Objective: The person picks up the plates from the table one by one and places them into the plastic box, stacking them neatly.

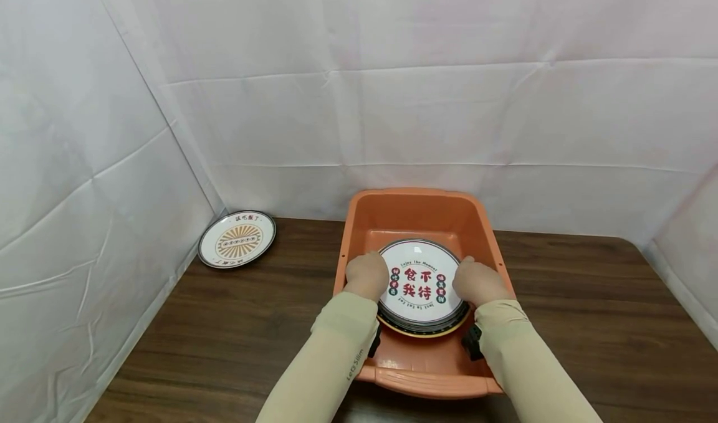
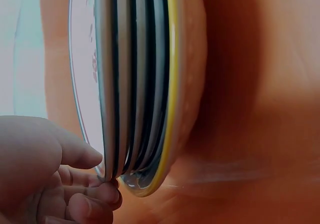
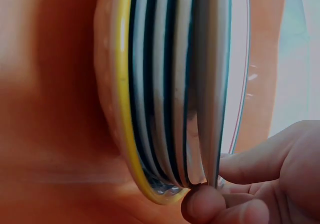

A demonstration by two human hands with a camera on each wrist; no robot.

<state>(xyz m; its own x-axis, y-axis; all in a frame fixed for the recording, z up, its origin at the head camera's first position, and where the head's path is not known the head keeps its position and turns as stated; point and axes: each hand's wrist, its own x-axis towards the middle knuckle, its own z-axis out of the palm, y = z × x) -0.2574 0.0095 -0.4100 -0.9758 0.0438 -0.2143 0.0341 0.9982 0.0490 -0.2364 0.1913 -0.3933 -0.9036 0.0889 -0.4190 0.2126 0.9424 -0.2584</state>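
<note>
top plate point(image 1: 421, 278): centre frame, lying flat on the stack point(image 2: 145, 83) in the orange basin point(image 1: 415, 214)
left hand point(image 1: 366, 275): pinching its left rim
right hand point(image 1: 475, 281): pinching its right rim, equally near

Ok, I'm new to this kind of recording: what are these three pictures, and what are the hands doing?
No machine here: a person wears three cameras. The wide picture comes from the head, looking down at a brown table. The two close-ups come from cameras on each wrist, so they look sideways at the plate edges. On the table sits an orange tub holding a stack of plates. The left hand and right hand each grip the rim of the top plate, the white one with red characters; the wrist views show fingertips pinching its edge. A separate plate lies at the far left, by the white cloth backdrop.
</note>
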